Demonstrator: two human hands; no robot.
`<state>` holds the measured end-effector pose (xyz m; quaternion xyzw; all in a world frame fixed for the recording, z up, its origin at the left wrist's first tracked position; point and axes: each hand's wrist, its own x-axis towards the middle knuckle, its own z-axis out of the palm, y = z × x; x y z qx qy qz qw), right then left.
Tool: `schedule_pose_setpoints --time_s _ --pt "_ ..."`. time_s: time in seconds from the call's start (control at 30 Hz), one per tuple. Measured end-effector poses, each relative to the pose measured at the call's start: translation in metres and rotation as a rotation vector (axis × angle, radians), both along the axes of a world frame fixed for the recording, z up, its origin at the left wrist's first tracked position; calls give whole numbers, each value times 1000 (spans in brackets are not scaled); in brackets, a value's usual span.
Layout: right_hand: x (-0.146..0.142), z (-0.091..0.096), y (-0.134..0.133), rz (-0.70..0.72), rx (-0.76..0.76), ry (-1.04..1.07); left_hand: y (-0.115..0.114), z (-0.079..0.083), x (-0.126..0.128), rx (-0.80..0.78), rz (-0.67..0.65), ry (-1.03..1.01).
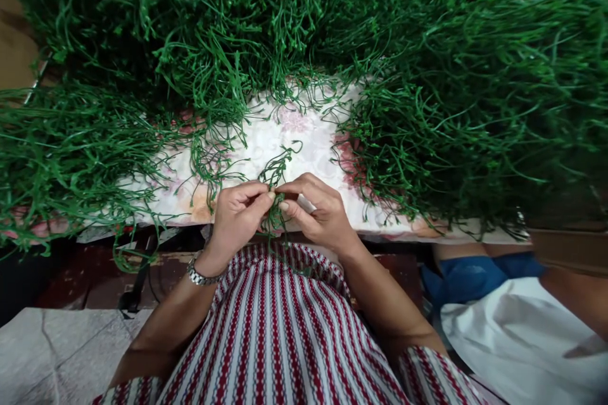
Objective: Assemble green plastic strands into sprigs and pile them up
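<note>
My left hand (241,210), with a metal watch on its wrist, pinches a small bunch of thin green stems (277,168) at the table's near edge. Facing it, my right hand (319,207) has thumb and fingertips closed on the same bunch. The stems look like artificial greenery, with small knobby tips. Some strands stick up beyond my fingers, and others hang down below them towards my lap. Exactly what lies between the fingertips is partly hidden.
Large heaps of similar green stems (228,31) cover the back and both sides of the table. Underneath is a white floral tablecloth (304,133). At the lower right sits another person in a white top (527,335) and blue shorts (475,278).
</note>
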<state>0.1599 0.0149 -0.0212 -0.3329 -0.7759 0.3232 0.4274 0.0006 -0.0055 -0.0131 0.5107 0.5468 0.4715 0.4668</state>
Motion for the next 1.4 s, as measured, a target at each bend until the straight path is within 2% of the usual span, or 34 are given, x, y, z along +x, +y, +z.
schedule_pose_setpoints --time_s 0.1,0.17,0.33,0.5,0.67,0.83,0.93,1.1,1.27,1.4 --pt "0 2 -5 -86 34 -86 -3 1 3 191 76 79" --pt "0 3 -7 -89 44 -117 -6 1 3 226 81 112" --pt "0 2 -8 6 9 -88 -12 3 1 79 -34 115" --pt "0 3 -6 20 -45 -89 -15 1 1 39 -9 71" --pt "5 7 -1 137 -18 -116 -14 0 -3 -17 -147 49" --pt "4 8 -1 134 -20 -181 -8 2 -7 -69 -254 16" --pt "5 12 -1 178 -36 -234 -4 3 -9 -73 -320 12" --pt "10 19 7 364 -78 -347 -5 -1 -15 -151 -475 -73" --pt "11 16 17 666 -264 -264 -9 -8 -20 -221 -613 -155" --pt "11 15 23 819 -397 -225 -10 -9 -23 -274 -683 -140"
